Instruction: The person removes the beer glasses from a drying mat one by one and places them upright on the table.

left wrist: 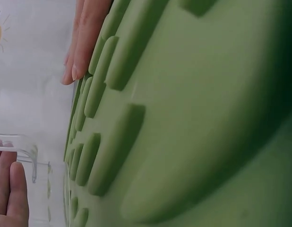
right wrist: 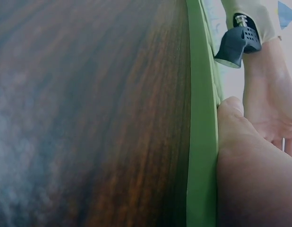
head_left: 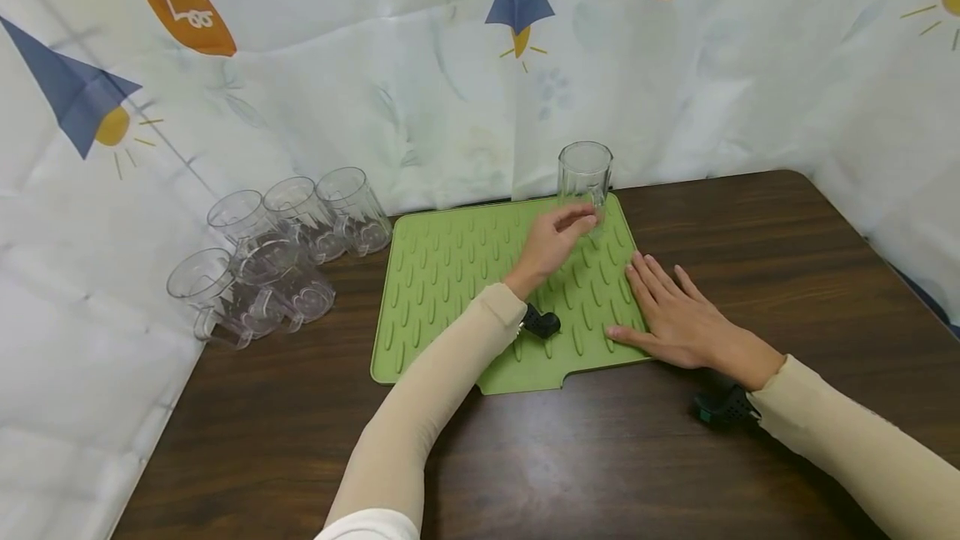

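Note:
At the far right corner of a green ribbed drying mat (head_left: 431, 273) stands a clear glass mug (head_left: 584, 165), upright with its mouth up. My left hand (head_left: 546, 245) reaches across the mat and pinches the mug by its handle. In the left wrist view, its fingers (left wrist: 16, 196) are at the glass handle (left wrist: 24, 143). My right hand (head_left: 675, 322) lies flat over the mat's right edge, fingers straight and spread. The right wrist view has its thumb (right wrist: 233, 118) resting along the green rim (right wrist: 202, 142).
Several more clear glass mugs (head_left: 351, 211) stand grouped at the table's left, beyond the mat's left edge. The dark wooden table (head_left: 585, 457) extends around the mat. A printed white curtain (head_left: 450, 107) hangs close behind the mat and mugs.

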